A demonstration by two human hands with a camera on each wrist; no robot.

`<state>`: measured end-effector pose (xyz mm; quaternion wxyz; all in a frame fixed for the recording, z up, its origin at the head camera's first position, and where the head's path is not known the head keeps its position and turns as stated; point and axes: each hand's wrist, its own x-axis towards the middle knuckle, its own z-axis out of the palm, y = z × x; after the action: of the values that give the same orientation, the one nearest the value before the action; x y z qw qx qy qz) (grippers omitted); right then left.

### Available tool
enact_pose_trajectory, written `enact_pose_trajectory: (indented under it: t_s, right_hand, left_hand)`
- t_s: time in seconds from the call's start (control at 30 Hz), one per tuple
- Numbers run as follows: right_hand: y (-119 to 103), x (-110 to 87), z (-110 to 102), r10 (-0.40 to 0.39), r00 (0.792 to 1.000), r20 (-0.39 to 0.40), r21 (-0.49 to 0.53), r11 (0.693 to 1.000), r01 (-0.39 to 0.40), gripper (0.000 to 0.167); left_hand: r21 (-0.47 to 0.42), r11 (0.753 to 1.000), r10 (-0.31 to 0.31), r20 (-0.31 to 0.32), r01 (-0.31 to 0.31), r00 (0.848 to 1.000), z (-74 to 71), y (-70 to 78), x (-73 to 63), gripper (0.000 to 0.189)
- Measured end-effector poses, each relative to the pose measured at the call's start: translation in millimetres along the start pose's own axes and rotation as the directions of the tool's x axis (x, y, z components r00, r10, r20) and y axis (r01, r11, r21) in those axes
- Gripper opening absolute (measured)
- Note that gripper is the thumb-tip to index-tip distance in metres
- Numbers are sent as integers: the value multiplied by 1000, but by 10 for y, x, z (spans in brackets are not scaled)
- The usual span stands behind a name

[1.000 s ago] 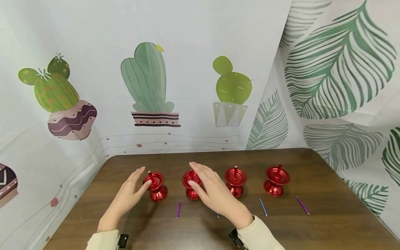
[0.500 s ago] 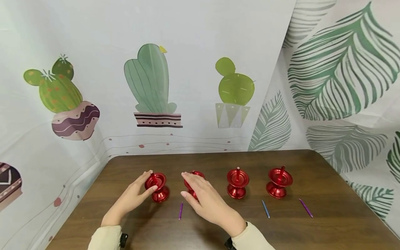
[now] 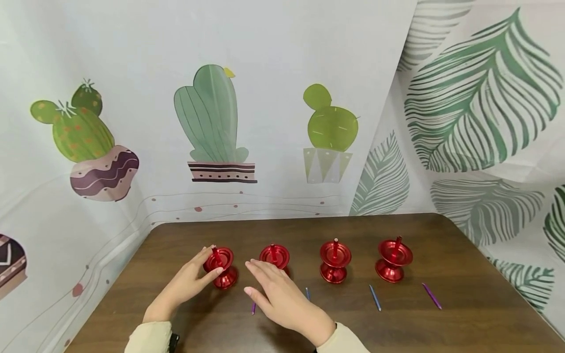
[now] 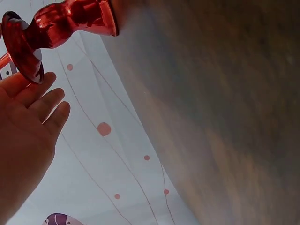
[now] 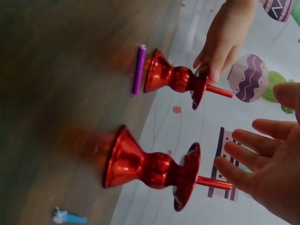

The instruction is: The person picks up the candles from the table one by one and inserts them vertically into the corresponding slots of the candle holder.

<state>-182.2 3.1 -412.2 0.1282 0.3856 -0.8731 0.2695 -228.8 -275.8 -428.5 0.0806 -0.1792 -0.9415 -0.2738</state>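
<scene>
Head view, right hand (image 3: 286, 300) outstretched (thumb apart)

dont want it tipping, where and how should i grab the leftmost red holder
Probably take the leftmost red holder by its stem, from its left: it stands upright, stem narrower than dish and base, with the next holder on its right.

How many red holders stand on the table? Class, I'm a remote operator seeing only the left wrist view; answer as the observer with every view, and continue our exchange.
Observer: In the head view, four red holders stand in a row on the table.
Operator: Where is the right hand?
Observer: In the head view, it is near the second holder from the left.
Operator: Does anything lie near the holder by the left hand?
Observer: Yes, the right wrist view shows a purple stick near its base.
</scene>
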Motion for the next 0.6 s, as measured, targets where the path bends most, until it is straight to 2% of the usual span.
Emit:
enact_pose_trajectory:
  t_s: [0.37,0.6]
  right_hand:
    - [-58,-7,148,43,999,33,-66,997,-41,57]
    - [-81,-9,190,130,988,86,-106,987,-121,59]
  left_hand:
    - [4,1000,-25,-9,25,1000,10,-5,-10,73]
    - [1,999,-36,0,36,999,9,-3,0,74]
